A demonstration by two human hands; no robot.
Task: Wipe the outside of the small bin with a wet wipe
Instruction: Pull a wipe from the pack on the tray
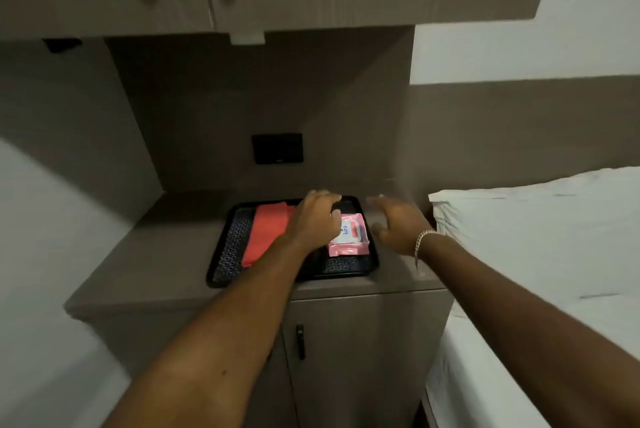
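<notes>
Wet wipes in a pink and white pack (348,236) lie in a black tray (228,251) on the table (166,237), just right of the left hand (313,219) and left of the right hand (398,225). The small bin itself cannot be made out anywhere in the view.

The left hand reaches over the middle of the tray, palm down, fingers curled over the far rim; whether they grip anything I cannot tell, since the hand hides what is under it. Its thumb side touches or just overlaps the top left edge of the pack. The right hand hovers spread and empty, just past the right rim of the tray, fingers pointing away, with a metal bracelet (423,241) at the wrist.

Inside the tray, left of the left hand, lies a folded red cloth (266,233), partly covered by the left forearm. Right of the right hand is a bed (540,254) with white sheets. Below the hands, the table has a cupboard door with a dark handle (300,341).
</notes>
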